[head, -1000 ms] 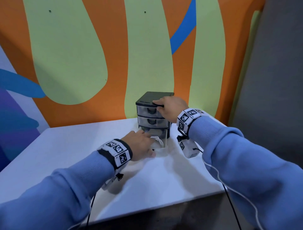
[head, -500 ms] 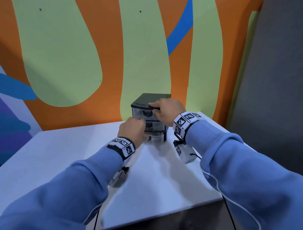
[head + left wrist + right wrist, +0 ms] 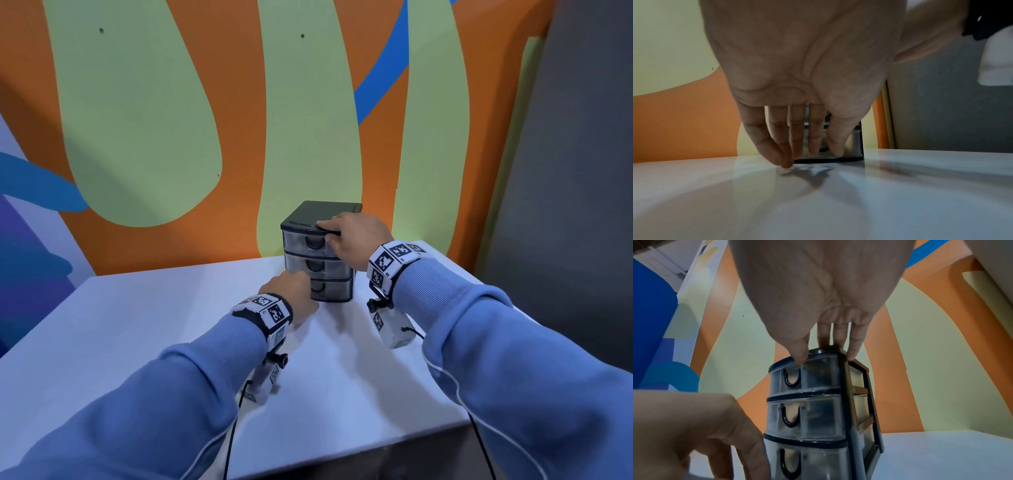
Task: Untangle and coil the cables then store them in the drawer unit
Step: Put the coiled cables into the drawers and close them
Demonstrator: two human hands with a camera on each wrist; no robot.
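A small black drawer unit point(image 3: 320, 253) with three translucent drawers stands at the back of the white table, and all three fronts sit flush. My left hand point(image 3: 310, 291) is low in front of the bottom drawer point(image 3: 334, 291), its straight fingers point(image 3: 813, 146) pointing down against the drawer front. My right hand point(image 3: 329, 236) holds the unit's top front rim, fingers on the lid and thumb on the top drawer's face. The right wrist view shows the unit point(image 3: 818, 410) from below, with the right hand point(image 3: 824, 353) on top and the left hand point(image 3: 715, 426) beside the bottom drawer. No cable shows.
The white table point(image 3: 171, 325) stretches bare to the left and towards me, with its front edge near my elbows. A painted orange and green wall stands just behind the unit. A grey panel point(image 3: 565, 205) rises on the right.
A second ago the bottom drawer stood pulled out with a white cable inside. My left hand has pushed it in and it now sits flush. The right hand has stayed on top.
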